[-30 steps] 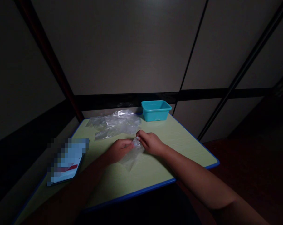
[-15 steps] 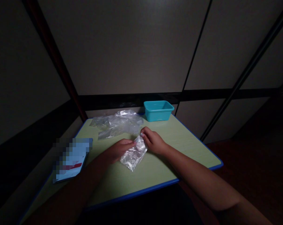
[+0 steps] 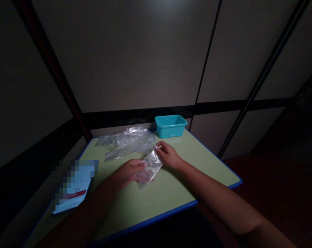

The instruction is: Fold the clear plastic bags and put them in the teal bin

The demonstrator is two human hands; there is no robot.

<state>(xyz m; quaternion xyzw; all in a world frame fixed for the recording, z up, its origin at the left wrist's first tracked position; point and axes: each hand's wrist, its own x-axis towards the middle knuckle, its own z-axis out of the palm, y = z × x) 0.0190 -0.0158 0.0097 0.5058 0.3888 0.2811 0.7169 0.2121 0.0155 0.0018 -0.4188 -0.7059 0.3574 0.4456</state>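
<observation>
A small clear plastic bag, crinkled and shiny, is stretched between my two hands above the table. My left hand grips its left side, thumb on top, with fingers showing through the film underneath. At the bag's upper right corner, my right hand pinches the edge between thumb and fingertips. Just beyond the hands lies a loose heap of clear plastic bags, crumpled and overlapping.
A turquoise plastic basket stands at the table's far edge, right of the heap. On the left lies a flat tablet-like object, partly blurred out. The pale green table has a blue rim, and wall panels rise behind it.
The small bag has been spread flatter, and my left fingers now show beneath it. My left hand has shifted slightly down and left along it. The camera view has shifted a little.
</observation>
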